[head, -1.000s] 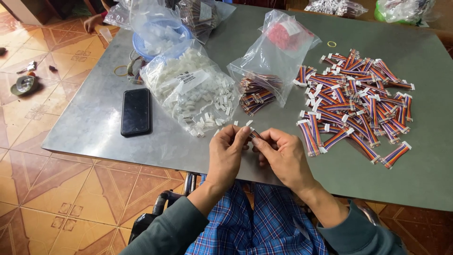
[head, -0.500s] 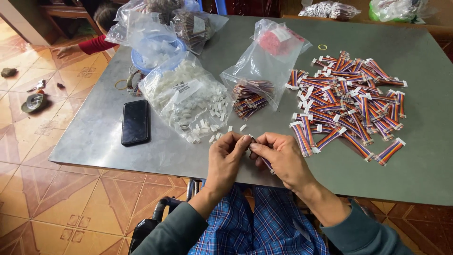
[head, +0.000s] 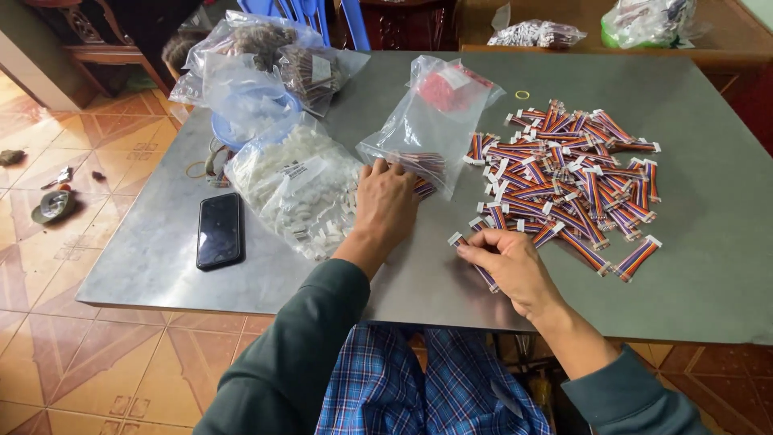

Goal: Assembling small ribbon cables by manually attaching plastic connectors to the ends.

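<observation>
My left hand (head: 386,201) lies palm down at the mouth of a clear plastic bag (head: 435,117) that holds bundled wire pieces; its fingertips touch them, and I cannot see whether it grips any. My right hand (head: 507,266) pinches one short multicoloured ribbon cable (head: 473,258) with white connector ends, just above the grey table (head: 708,266). A pile of several finished ribbon cables (head: 572,181) spreads out to the right of both hands. A clear bag of small white connectors (head: 302,189) sits left of my left hand.
A black phone (head: 220,230) lies face up near the table's left front edge. More clear bags (head: 258,72) and a blue bowl crowd the back left corner. A yellow rubber band (head: 522,94) lies behind the pile. Tiled floor (head: 80,346) is to the left.
My hands were together near the front edge working on one cable. Now my left hand has reached forward to the bag of wire pieces, and my right hand keeps the cable.
</observation>
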